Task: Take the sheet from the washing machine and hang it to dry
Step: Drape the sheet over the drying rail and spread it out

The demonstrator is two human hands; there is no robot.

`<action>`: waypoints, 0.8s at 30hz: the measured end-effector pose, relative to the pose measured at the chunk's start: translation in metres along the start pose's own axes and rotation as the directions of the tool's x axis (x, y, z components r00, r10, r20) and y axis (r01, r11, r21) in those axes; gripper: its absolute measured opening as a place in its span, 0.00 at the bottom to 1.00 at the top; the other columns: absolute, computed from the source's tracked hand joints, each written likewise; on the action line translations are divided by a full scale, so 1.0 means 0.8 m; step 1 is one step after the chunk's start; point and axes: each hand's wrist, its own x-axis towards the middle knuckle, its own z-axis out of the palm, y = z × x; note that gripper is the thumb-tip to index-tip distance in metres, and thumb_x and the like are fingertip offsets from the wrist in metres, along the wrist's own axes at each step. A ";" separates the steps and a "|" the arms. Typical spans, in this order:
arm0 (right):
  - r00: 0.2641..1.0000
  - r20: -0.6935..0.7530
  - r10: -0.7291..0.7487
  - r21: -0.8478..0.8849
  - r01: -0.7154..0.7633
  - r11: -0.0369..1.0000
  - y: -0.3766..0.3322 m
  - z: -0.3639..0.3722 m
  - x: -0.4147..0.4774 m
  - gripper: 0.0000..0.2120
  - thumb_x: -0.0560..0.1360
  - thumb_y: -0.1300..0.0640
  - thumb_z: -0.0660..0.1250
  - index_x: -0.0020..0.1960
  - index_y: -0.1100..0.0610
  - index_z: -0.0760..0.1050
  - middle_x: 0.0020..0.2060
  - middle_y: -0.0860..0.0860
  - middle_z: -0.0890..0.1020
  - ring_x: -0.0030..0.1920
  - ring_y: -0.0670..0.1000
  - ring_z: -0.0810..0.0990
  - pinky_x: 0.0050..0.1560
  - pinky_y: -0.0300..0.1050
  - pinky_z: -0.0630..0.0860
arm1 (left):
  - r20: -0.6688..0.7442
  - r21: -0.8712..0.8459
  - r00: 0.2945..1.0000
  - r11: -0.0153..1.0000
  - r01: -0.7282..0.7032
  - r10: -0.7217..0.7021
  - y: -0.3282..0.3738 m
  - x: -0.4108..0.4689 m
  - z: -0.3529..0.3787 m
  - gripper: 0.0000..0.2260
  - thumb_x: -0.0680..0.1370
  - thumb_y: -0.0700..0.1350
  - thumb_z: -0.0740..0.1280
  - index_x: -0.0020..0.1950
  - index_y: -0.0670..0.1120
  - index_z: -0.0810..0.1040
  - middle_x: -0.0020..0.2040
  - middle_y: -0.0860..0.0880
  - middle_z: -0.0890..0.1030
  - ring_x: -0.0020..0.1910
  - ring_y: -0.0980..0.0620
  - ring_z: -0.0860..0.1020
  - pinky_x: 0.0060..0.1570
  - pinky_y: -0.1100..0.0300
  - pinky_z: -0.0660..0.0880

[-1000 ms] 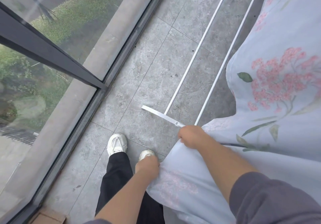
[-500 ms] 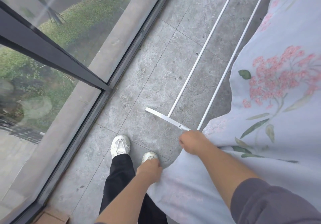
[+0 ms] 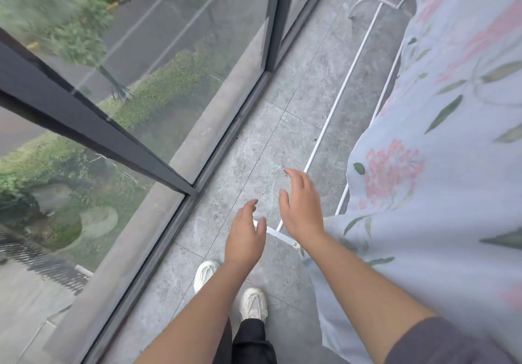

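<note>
A pale blue sheet (image 3: 440,194) with pink flowers and green leaves hangs draped over the white drying rack (image 3: 336,103) and fills the right side of the view. Two bare white rails of the rack run away from me to its left. My left hand (image 3: 245,236) hovers open above the rack's near end bar, holding nothing. My right hand (image 3: 302,208) is open too, fingers spread, just left of the sheet's near edge and not touching it.
A tall glass wall with dark frames (image 3: 93,126) runs along the left, with a concrete sill (image 3: 158,208) at its foot. Grey floor tiles (image 3: 254,148) lie between the glass and the rack. My white shoes (image 3: 251,301) stand on the tiles below my hands.
Both hands have let go of the sheet's edge and lifted away to the left, now open. The sheet stays draped on the rack. My view has tilted up along the rack.
</note>
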 end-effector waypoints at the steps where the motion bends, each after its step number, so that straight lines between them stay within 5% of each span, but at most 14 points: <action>1: 0.998 -0.062 0.009 0.094 -0.003 0.996 -0.018 -0.013 0.003 0.20 0.77 0.59 0.59 0.69 0.56 0.66 0.65 0.50 0.70 0.66 0.51 0.69 0.65 0.50 0.67 | -0.031 -0.026 0.999 0.999 -0.024 0.023 0.015 -0.005 -0.014 0.19 0.80 0.47 0.59 0.71 0.53 0.63 0.65 0.56 0.71 0.62 0.56 0.71 0.58 0.59 0.70; 9: 0.967 -0.255 0.009 0.511 0.127 0.850 -0.156 -0.107 -0.010 0.17 0.79 0.59 0.58 0.68 0.54 0.65 0.62 0.46 0.70 0.64 0.43 0.68 0.65 0.40 0.65 | -0.329 -0.157 0.937 0.972 -0.177 0.118 0.111 -0.084 -0.144 0.18 0.80 0.46 0.59 0.70 0.53 0.65 0.62 0.58 0.72 0.59 0.62 0.72 0.59 0.60 0.69; 18: 0.940 -0.307 -0.147 0.644 0.319 0.695 -0.289 -0.167 -0.090 0.15 0.80 0.57 0.59 0.67 0.54 0.67 0.62 0.45 0.72 0.63 0.43 0.71 0.63 0.51 0.71 | -0.552 -0.105 0.795 0.925 -0.366 0.252 0.160 -0.211 -0.257 0.16 0.80 0.44 0.59 0.69 0.49 0.68 0.61 0.55 0.75 0.60 0.62 0.73 0.58 0.60 0.71; 24: 0.913 -0.343 -0.223 0.716 0.407 0.567 -0.343 -0.205 -0.164 0.16 0.79 0.56 0.58 0.66 0.55 0.67 0.62 0.46 0.73 0.63 0.45 0.72 0.62 0.46 0.72 | -0.635 -0.052 0.705 0.893 -0.448 0.316 0.172 -0.299 -0.292 0.16 0.79 0.48 0.58 0.67 0.53 0.68 0.60 0.56 0.75 0.61 0.59 0.73 0.60 0.55 0.72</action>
